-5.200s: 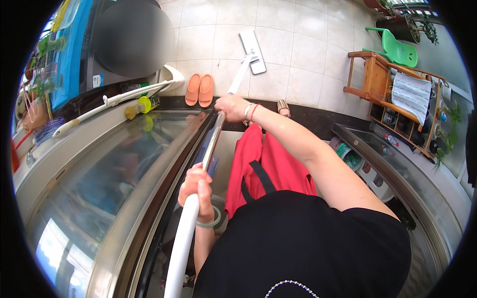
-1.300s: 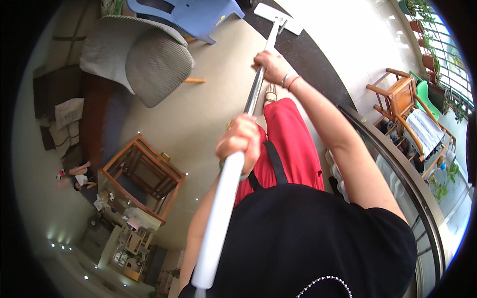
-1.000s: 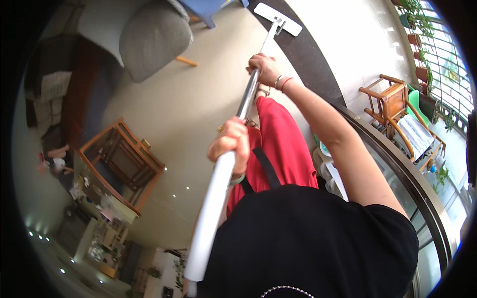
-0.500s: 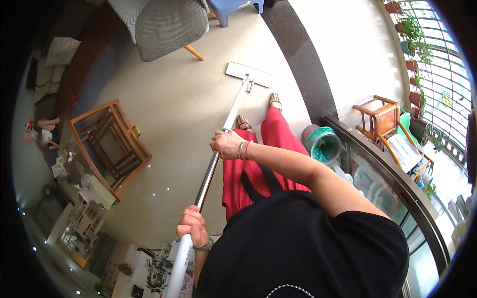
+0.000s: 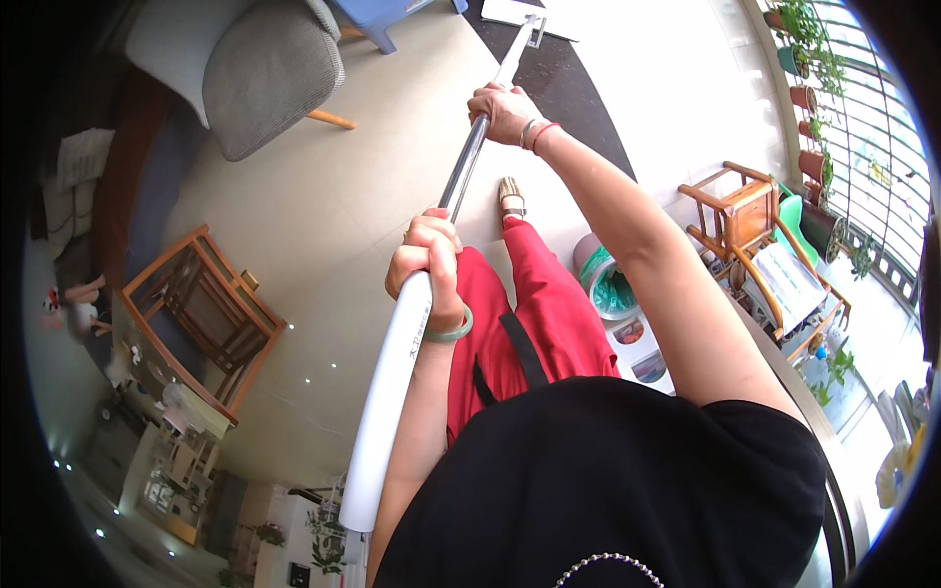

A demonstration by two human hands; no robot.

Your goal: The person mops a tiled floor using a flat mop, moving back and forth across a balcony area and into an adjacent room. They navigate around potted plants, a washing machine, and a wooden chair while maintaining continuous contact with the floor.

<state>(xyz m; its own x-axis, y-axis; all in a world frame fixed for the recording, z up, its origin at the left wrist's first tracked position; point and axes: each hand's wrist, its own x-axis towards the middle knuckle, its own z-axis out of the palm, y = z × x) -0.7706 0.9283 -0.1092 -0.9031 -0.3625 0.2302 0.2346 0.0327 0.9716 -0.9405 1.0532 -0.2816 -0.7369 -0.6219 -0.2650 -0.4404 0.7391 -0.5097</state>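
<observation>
Shiny tan floor point(image 5: 323, 196) | left hand point(image 5: 427, 257) squeezes white mop handle point(image 5: 392, 382) | right hand point(image 5: 502, 110) squeezes its metal pole point(image 5: 463, 176)

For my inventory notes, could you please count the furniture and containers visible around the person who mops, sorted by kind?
Grey cushioned chair: 1
Blue plastic stool: 1
Wooden tables or racks: 2
Bin with green liner: 1
Mop, held by the left hand and the right hand: 1
Total: 6
</observation>
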